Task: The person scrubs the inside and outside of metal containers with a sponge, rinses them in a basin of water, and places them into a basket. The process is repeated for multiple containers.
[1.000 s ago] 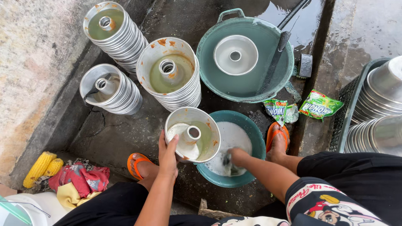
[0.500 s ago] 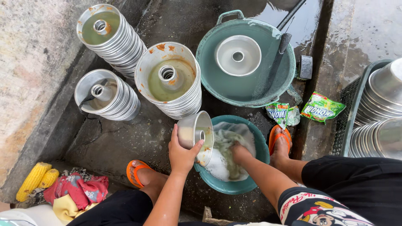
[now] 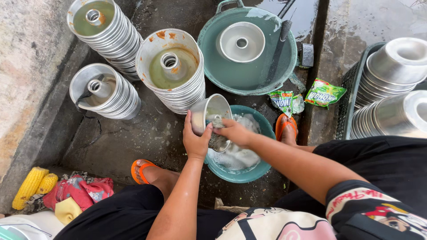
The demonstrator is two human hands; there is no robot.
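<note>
Gripping the rim of a metal ring cake mould (image 3: 212,116), the left hand (image 3: 195,138) has its fingers wrapped round the outer wall, thumb hooked on the edge, and tips the mould on its side right over the small teal basin (image 3: 262,165) of soapy water. The right hand (image 3: 235,132) is in there too, fingers curled tight on a scouring pad (image 3: 216,121) pressed against the mould's inner wall.

Beyond the basin, three stacks of ring moulds stand on the wet concrete: a greasy stack (image 3: 171,71) just behind the hands, another stack (image 3: 103,92) to its left, a third (image 3: 101,26) further back. A big teal tub (image 3: 262,75) holds one clean-looking mould (image 3: 241,42) in water. Two green soap sachets (image 3: 307,98) lie beside an orange sandal (image 3: 284,126). On the right, a crate (image 3: 351,102) carries more shiny moulds. Corn cobs (image 3: 34,186) sit at lower left.
</note>
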